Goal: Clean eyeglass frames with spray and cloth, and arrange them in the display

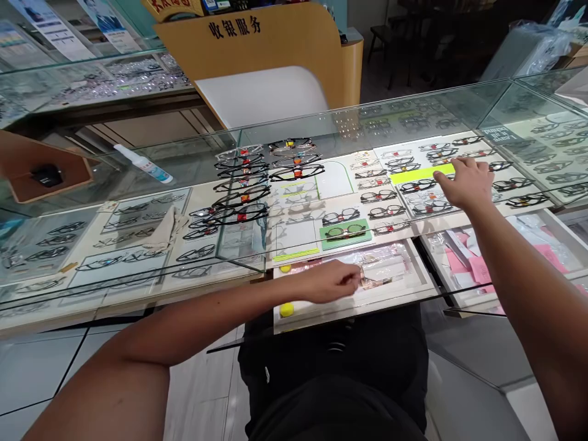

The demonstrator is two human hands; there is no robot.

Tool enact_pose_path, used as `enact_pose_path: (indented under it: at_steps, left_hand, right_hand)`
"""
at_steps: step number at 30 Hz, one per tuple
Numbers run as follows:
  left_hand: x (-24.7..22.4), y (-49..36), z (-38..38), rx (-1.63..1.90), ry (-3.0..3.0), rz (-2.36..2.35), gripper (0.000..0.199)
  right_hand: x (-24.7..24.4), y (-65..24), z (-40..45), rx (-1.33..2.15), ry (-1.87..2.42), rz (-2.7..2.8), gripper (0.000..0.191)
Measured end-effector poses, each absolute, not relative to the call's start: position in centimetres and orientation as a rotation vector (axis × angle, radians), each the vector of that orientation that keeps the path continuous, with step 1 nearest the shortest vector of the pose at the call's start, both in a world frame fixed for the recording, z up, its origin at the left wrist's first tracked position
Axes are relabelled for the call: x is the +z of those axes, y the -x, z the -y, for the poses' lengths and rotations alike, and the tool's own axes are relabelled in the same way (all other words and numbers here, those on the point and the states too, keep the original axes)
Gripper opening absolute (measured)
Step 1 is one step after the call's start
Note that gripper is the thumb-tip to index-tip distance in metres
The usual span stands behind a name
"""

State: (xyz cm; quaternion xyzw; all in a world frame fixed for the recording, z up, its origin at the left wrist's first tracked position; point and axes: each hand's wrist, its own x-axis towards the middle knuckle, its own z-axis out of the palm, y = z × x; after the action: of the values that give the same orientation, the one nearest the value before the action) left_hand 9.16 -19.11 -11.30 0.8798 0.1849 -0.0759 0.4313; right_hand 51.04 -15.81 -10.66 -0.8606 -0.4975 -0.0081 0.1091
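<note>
My left hand (328, 281) reaches into a pulled-out drawer (353, 313), its fingertips against a clear plastic packet (379, 269) holding something small and metallic. Two yellow round caps (286, 309) lie near that hand. My right hand (463, 182) is spread with fingers apart over a white display tray of eyeglasses (427, 202). It is close to a fluorescent yellow-green strip (420, 174) and touches a dark frame by its fingertips. I cannot tell whether my left fingers grip the packet.
A glass counter top (367, 116) runs above the trays, with rows of black frames with orange tags (241, 190). A second drawer (487, 263) holds pink papers. A spray bottle (144, 164) and a beige cloth (160, 229) are at left. A cashier desk (248, 37) stands behind.
</note>
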Motion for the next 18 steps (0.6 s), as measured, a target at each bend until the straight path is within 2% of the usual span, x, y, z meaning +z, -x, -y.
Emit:
enact_pose_path:
  at_steps: [4,8,10,13,18]
  left_hand:
    - [-5.4,-7.8,19.0,-0.041,-2.199,-0.406,0.040]
    - [-2.4,-7.0,12.1,0.317,-2.700,-0.957,0.044]
    - [-2.3,-6.7,7.8,0.421,-2.844,-1.234,0.040]
    - [-3.2,-6.3,2.9,0.300,-2.951,-1.391,0.032]
    - [-5.0,-6.8,0.0,0.171,-3.003,-1.498,0.030]
  right_hand:
    - [-10.8,-51.2,15.8,-0.031,2.532,1.457,0.090]
    - [-10.9,-51.2,15.8,-0.030,2.525,1.466,0.093]
    - [-10.8,-51.2,15.9,-0.029,2.518,1.468,0.093]
    - [-10.9,-51.2,15.9,-0.030,2.504,1.460,0.092]
    - [-11.2,-51.6,15.8,-0.039,2.488,1.469,0.090]
